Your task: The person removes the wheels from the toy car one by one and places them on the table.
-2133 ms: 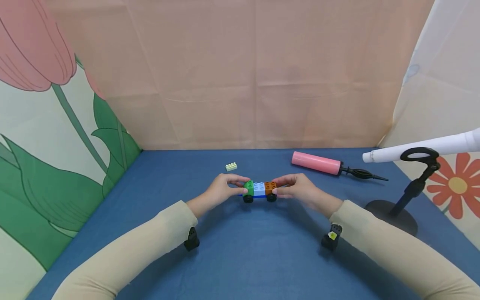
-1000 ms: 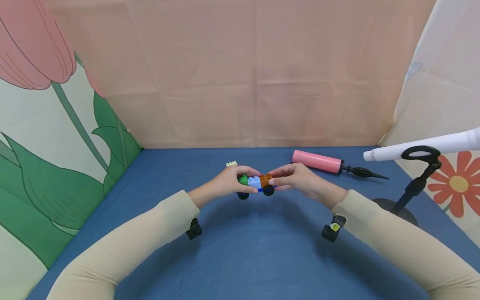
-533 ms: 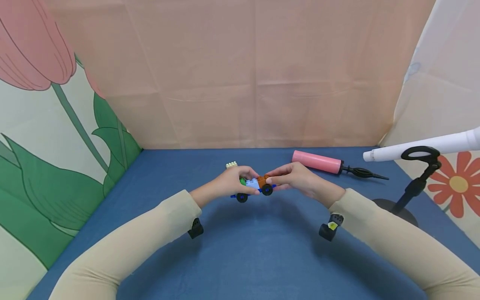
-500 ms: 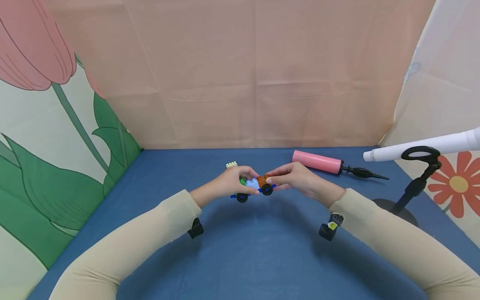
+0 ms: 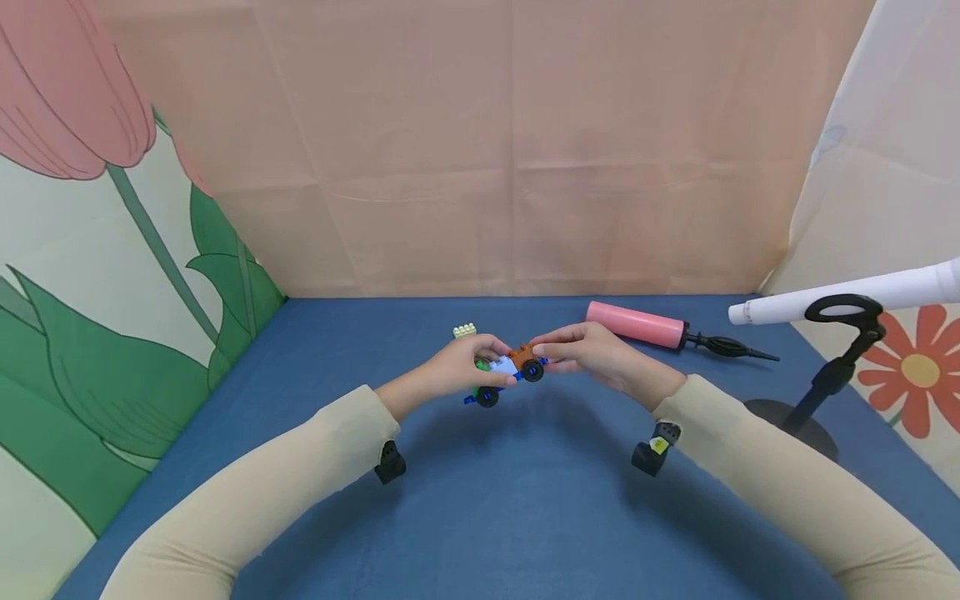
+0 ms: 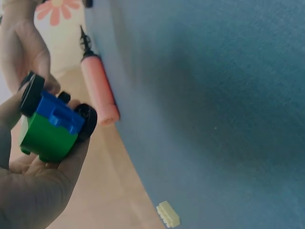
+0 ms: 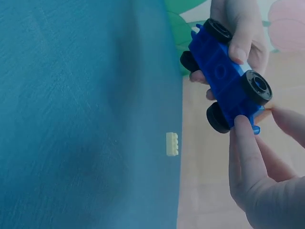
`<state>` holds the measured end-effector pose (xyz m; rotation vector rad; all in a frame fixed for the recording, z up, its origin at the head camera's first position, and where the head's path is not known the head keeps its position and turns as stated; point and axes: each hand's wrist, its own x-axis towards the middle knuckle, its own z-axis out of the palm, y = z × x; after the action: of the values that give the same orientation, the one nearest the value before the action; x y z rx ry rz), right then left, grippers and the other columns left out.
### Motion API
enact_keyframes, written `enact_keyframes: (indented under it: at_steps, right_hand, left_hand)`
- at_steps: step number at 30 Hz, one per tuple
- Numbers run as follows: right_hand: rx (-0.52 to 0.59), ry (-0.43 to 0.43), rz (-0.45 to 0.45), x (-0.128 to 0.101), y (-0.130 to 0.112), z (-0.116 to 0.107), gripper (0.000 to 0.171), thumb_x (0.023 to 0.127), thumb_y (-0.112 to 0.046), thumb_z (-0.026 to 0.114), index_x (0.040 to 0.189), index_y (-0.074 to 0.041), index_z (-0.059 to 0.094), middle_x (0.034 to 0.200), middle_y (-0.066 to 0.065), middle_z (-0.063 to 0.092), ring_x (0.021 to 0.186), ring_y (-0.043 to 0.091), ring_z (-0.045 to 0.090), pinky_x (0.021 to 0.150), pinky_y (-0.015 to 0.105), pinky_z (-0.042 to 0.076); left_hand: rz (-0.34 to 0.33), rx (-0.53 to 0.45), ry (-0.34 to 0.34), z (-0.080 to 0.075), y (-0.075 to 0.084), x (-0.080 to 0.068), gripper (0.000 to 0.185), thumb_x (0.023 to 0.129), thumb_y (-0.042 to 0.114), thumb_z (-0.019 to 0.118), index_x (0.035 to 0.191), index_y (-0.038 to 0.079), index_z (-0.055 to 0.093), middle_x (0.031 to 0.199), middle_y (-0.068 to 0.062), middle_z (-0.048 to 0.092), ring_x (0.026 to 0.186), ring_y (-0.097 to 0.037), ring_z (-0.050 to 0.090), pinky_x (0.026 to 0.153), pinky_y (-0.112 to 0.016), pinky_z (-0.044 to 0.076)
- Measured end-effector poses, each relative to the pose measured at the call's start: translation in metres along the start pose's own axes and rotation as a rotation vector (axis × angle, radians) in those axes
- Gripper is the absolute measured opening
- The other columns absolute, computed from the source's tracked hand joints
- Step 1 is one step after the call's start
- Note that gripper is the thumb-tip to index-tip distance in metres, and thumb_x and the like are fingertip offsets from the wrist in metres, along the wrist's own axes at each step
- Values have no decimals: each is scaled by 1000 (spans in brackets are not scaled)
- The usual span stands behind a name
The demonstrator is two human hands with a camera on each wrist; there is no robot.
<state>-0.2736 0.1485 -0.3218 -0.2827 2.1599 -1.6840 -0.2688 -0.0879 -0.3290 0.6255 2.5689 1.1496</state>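
Observation:
A small toy brick car (image 5: 507, 371) with a blue base, black wheels and green, light blue and brown bricks on top is held in the air above the blue table (image 5: 480, 500), tilted with its right end up. My left hand (image 5: 457, 373) grips the green end (image 6: 47, 136). My right hand (image 5: 581, 354) pinches the brown end. The right wrist view looks at the car's blue underside (image 7: 224, 78), with fingers of both hands on it.
A pale yellow brick (image 5: 464, 331) lies just behind my left hand, also seen as the pale yellow brick (image 7: 172, 144) in the right wrist view. A pink hand pump (image 5: 636, 325) lies at the back right. A black stand (image 5: 817, 392) holding a white tube (image 5: 840, 300) is at right.
Both hands lifted the car off the table and moved it slightly back. It now tilts, right end higher, and has rolled so its underside faces more toward me.

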Motion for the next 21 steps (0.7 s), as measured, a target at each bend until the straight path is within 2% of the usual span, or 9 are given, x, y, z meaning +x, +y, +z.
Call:
enact_keyframes:
  at_steps: [5,9,13,17,21]
  right_hand:
    - [52,36,-37,-1,0,-2,42,92,-26,68,121,3,62,106,10,69,91,19,68,92,38,53]
    - [60,-18,-81,-4,-2,1,42,92,-26,68,122,2,60,102,15,68,89,24,69,88,39,55]
    - [50,-66,-120,-5,-4,8,42,92,-23,68,127,-2,58,106,18,69,93,30,69,86,43,56]
    - [46,-72,-155,-4,-3,15,39,92,-18,67,127,-3,58,105,16,70,95,35,69,87,48,54]
    - [34,-81,-184,-3,0,21,38,92,-14,67,126,-3,57,104,16,71,89,30,71,85,48,55]
  left_hand:
    - [-30,-36,113,2,-4,-3,46,84,31,76,123,11,62,121,-7,64,114,-22,59,91,-37,52]
    - [-37,-60,181,1,-6,-7,45,85,30,76,123,9,62,122,-8,64,115,-23,59,96,-41,50]
    - [-54,-88,210,-1,-5,-10,47,86,30,75,124,8,61,125,-10,63,118,-25,58,100,-44,47]
    - [-84,-130,227,-1,-6,-11,49,85,31,75,125,8,60,127,-10,63,120,-25,57,101,-44,46]
    - [-111,-170,243,1,-9,-13,48,83,30,77,123,8,60,124,-9,63,118,-25,58,100,-44,48]
